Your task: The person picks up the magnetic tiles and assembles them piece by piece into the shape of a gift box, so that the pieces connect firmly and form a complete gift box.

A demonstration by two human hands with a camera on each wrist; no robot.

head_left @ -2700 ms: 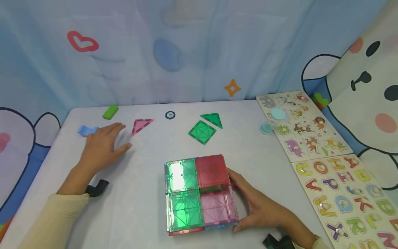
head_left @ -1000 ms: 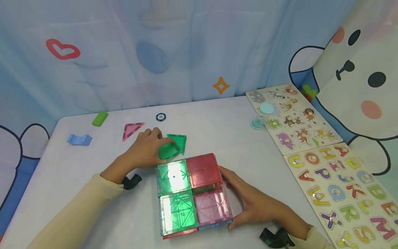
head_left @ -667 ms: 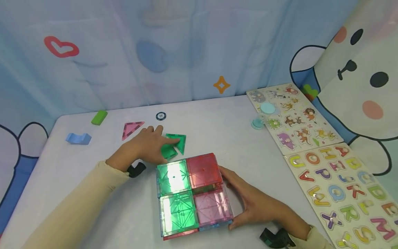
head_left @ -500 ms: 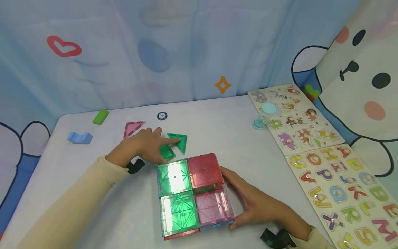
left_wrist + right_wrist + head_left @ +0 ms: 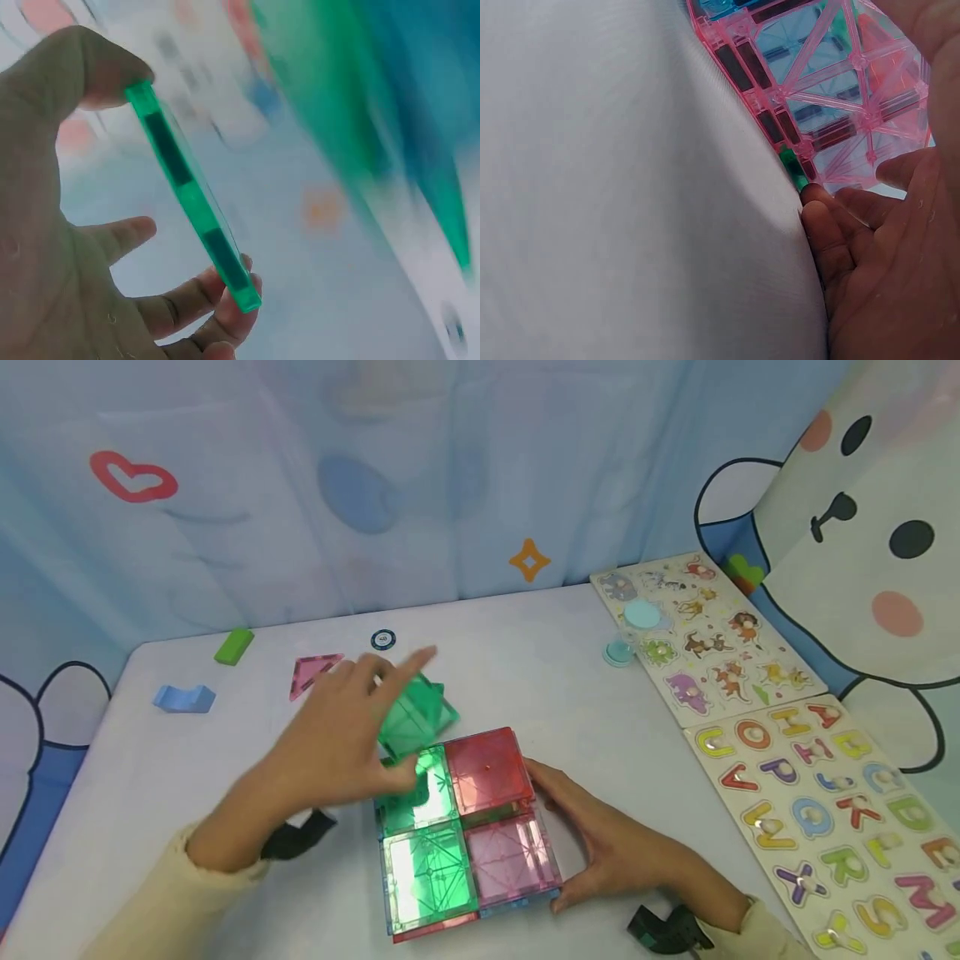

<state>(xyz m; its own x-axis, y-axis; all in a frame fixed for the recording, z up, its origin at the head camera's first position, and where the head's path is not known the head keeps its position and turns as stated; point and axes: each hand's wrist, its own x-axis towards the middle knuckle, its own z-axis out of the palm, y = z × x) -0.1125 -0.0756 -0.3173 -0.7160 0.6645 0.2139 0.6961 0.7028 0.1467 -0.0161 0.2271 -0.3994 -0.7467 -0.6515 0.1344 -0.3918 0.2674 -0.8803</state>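
Note:
My left hand point(image 5: 322, 743) pinches a clear green square magnetic tile point(image 5: 405, 722) just behind the tile box. In the left wrist view, the tile point(image 5: 191, 199) spans from thumb to fingertips, edge toward the camera. A green triangle tile point(image 5: 450, 713) shows partly behind it. The box of magnetic tiles point(image 5: 431, 872) has green, red and pink panels on top, the red one standing higher than the pink. My right hand point(image 5: 611, 843) holds the box's right side, thumb at the near corner. Its fingertips meet the pink wall's bottom edge point(image 5: 810, 169) in the right wrist view.
A pink triangle tile point(image 5: 309, 675), blue arch block point(image 5: 184, 699), green block point(image 5: 234, 646) and round chip point(image 5: 383, 639) lie farther back. On the right are an animal puzzle board point(image 5: 738, 693) and a letter puzzle board point(image 5: 817, 852), with a teal disc point(image 5: 618, 652) beside them.
My left hand has moved from the blue block to the green tiles, first dragging them nearer the box, then lifting the square one. My right hand has stayed at the box.

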